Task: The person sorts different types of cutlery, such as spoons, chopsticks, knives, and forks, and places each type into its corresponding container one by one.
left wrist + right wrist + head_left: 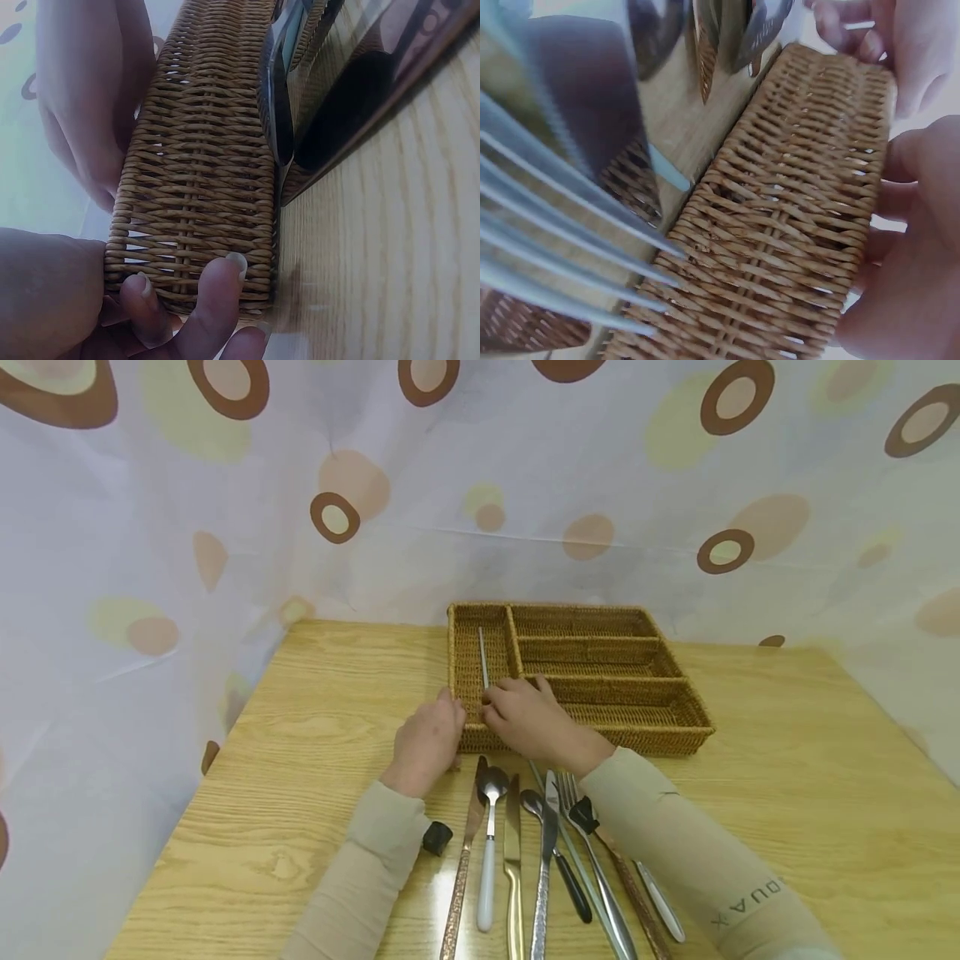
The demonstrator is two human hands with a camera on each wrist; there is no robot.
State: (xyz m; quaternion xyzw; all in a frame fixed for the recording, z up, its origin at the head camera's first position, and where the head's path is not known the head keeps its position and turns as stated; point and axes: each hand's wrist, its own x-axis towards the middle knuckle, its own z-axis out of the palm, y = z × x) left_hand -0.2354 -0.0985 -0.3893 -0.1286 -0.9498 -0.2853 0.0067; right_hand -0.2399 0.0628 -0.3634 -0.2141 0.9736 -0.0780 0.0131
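A wicker cutlery tray (585, 742) with several compartments lies on the table. My left hand (430, 739) grips its front left corner, fingertips (223, 285) curled against the woven front wall. My right hand (528, 714) reaches over the front rim into the left compartment. Its curled fingers are at the near end of a thin pale chopstick (482, 652), which lies lengthwise in that compartment; the fingertips are partly hidden. Close in front of the tray lie a copper knife (468, 831), a white-handled spoon (489, 852), a gold knife (513, 860) and a fork (592, 852).
More cutlery lies under and beside my right forearm: a silver knife (545, 860), a black-handled spoon (570, 881), a pale green stick (581, 835) and a white handle (660, 902). A patterned curtain (525, 485) hangs behind the wooden table (315, 718).
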